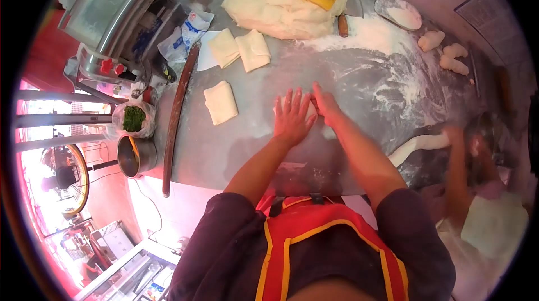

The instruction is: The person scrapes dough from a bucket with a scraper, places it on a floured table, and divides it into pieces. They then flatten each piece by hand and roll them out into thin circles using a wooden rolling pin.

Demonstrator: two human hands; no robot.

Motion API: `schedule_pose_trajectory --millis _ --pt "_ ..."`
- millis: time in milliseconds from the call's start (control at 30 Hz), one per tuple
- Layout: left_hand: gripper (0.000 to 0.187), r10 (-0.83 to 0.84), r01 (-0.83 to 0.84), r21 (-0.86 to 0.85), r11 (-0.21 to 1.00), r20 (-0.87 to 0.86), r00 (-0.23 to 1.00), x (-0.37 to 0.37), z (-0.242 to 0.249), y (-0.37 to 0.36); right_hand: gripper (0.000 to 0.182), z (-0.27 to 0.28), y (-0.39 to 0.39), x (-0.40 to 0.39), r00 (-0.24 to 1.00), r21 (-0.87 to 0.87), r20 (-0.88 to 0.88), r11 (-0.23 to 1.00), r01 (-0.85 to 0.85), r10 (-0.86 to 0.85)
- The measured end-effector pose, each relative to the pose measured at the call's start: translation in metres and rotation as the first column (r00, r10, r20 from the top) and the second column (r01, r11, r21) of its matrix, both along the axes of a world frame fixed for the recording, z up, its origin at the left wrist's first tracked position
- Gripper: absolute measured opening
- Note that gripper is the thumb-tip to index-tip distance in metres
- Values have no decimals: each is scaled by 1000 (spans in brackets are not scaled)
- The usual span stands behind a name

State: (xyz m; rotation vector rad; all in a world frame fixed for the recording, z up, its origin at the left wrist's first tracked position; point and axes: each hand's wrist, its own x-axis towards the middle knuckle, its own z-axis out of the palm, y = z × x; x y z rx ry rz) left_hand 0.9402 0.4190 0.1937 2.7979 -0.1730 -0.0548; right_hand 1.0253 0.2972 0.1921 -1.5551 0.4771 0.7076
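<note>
My left hand [292, 118] lies flat with fingers spread over a small piece of pale dough [310, 111], which it mostly covers. Beside it, my right hand [327, 106] rests on edge against the dough's right side, fingers stretched out. A folded dough square [220, 103] sits to the left of my hands. Farther back are two more folded pieces, one dough square [224, 48] partly next to another dough square [254, 51]. A big mound of dough [275, 12] fills the back of the table.
A long wooden rolling pin [181, 116] runs along the table's left edge, near a metal pot [136, 156] and bagged chopped greens [133, 118]. White flour [387, 43] covers the back right, with a scoop [400, 14]. A co-worker's hands [453, 135] handle a dough strip [418, 146] at right.
</note>
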Motion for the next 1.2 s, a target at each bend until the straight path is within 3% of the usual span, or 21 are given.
schedule_pose_trajectory --millis 33,67,133,167,233,267,367,400,467,567,600,700,800,900,1000,1100,1133,1200 --pt "69 -13 13 -3 1000 12 1000 0 1 1 49 9 -2 4 998 33 -57 999 -10 12" --pt "70 -24 24 -3 1000 23 999 0 0 3 46 17 -3 9 989 -104 83 988 -116 124" --pt "65 142 -99 -282 954 134 981 -3 -22 19 40 24 -3 14 876 -397 289 881 -258 387" --pt "62 236 -151 -419 896 160 958 -12 -30 27 39 17 -1 9 783 -395 441 879 -268 438" --pt "55 468 -439 -604 665 -122 876 -37 -8 44 37 -10 8 -5 528 -379 705 880 -286 475" --pt "51 540 -568 -648 507 -275 796 -52 1 48 34 -15 8 -21 365 -459 760 842 -283 537" --pt "45 401 -480 -687 545 -289 869 -79 -12 47 35 -18 -14 -81 611 -508 662 859 -60 434" --pt "44 408 -438 -715 545 -230 883 -80 -14 42 35 -10 -18 -98 597 -554 669 833 2 444" --pt "41 400 -405 -621 671 -157 903 -80 -4 29 36 5 -29 -126 572 -635 674 762 126 467" --pt "36 373 -319 -536 782 -7 928 -65 1 14 38 -9 -14 -102 347 -609 766 784 121 542" --pt "34 364 -291 -515 806 45 930 -60 0 10 31 -16 -2 -95 345 -587 780 802 115 521" --pt "32 334 -386 -511 768 -194 922 -41 1 13 24 -10 10 -98 462 -773 585 630 70 667" --pt "28 204 -493 -501 711 -525 827 -25 16 21 19 -5 10 -94 514 -829 464 558 -36 722" --pt "28 94 -232 -474 849 -296 951 -31 3 30 19 -16 -5 -83 485 -702 566 698 -139 666" --pt "30 328 -307 -640 704 -91 940 -50 -11 24 20 -2 -20 -84 321 -579 799 793 188 508" --pt "36 307 -380 -628 679 -227 924 -54 -10 14 22 -11 -11 -80 152 -571 811 821 -6 565" --pt "37 318 -407 -668 623 -259 912 -51 -9 15 21 -22 -10 -81 204 -643 709 738 -205 675" --pt "40 338 -469 -732 494 -336 879 -51 -8 15 21 -10 0 -91 240 -796 549 588 -142 801"
